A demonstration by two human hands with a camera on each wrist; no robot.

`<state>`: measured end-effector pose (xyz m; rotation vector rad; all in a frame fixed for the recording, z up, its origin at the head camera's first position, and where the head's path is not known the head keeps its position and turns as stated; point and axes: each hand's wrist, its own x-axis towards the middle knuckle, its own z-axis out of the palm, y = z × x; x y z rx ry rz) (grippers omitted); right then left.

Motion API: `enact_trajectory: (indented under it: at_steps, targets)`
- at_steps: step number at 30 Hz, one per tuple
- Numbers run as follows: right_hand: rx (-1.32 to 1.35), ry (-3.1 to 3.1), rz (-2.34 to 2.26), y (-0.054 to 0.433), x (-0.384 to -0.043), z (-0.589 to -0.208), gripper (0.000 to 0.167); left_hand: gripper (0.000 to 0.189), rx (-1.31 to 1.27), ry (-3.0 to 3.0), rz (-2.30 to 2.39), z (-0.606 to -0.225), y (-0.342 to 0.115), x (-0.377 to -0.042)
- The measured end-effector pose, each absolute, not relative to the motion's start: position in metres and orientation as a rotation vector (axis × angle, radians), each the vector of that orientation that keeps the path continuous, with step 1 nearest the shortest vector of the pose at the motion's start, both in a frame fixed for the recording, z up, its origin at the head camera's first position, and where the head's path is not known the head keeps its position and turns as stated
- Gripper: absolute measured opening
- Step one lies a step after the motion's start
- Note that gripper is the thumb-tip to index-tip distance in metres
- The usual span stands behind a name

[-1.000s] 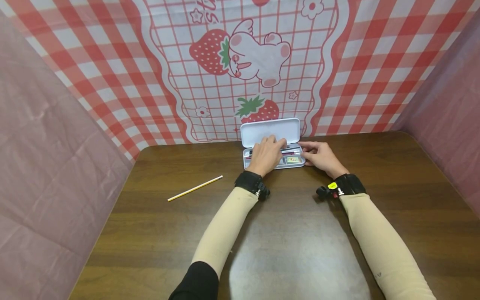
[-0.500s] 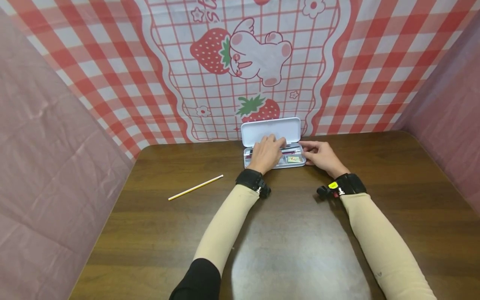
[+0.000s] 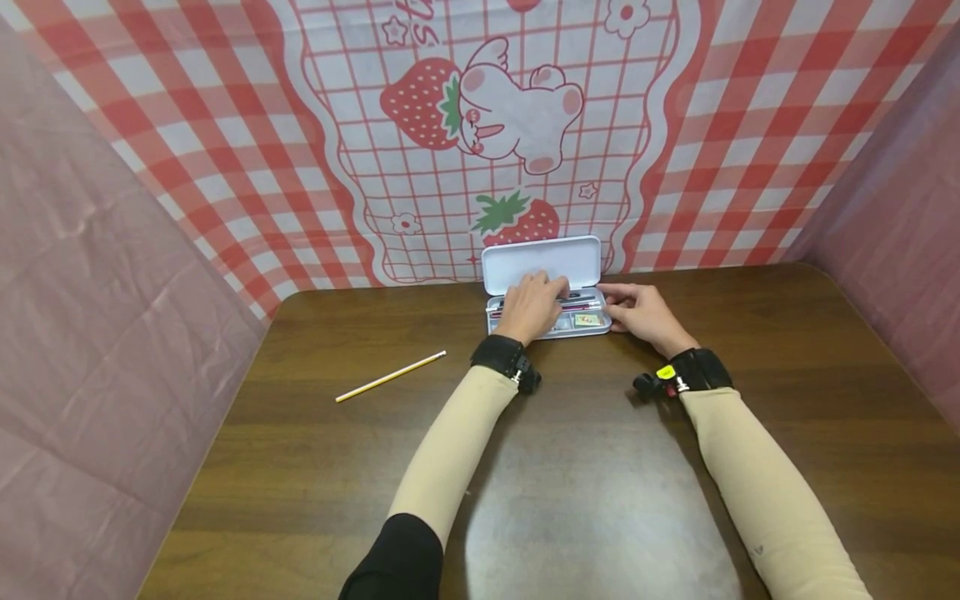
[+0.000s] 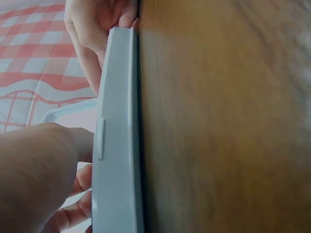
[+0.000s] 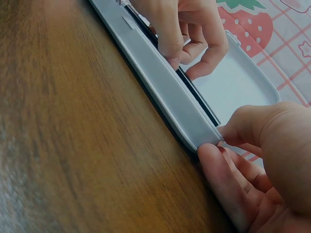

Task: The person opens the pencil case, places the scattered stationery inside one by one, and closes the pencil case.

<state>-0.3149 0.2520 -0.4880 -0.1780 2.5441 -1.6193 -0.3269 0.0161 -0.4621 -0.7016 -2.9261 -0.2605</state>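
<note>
A white pencil case (image 3: 550, 333) lies at the back of the table with its lid (image 3: 540, 262) raised. My left hand (image 3: 530, 308) reaches down into it from the front. In the right wrist view, that hand's thumb and fingertips pinch a long black pencil (image 5: 201, 101) lying along the case. My right hand (image 3: 643, 315) grips the right end of the case between thumb and fingers. Inside lie a reddish pencil (image 3: 495, 314) and a small pale green-and-white block (image 3: 587, 320). The left hand hides part of the contents.
A yellow pencil (image 3: 390, 377) with a white end lies on the wooden table (image 3: 570, 483), left of the case. Behind the table hangs a red-and-white checked cloth (image 3: 720, 167). Pinkish cloths (image 3: 90, 292) hang at both sides.
My left hand's fingers shift very slightly inside the case. My right hand keeps its grip on the case's end, and the yellow pencil stays put.
</note>
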Motion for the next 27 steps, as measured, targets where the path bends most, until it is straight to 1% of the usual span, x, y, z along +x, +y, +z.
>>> enact_trajectory:
  at_steps: [19, 27]
  targets:
    - [-0.191, 2.546, -1.601, 0.252, -0.312, -0.486, 0.051, 0.028, -0.683, -2.97, -0.373, -0.462, 0.015, -0.329]
    - [-0.179, 2.528, -1.634, 0.252, -0.313, -0.486, 0.05, 0.028, -0.723, -2.927, -0.529, -0.484, 0.018, -0.348]
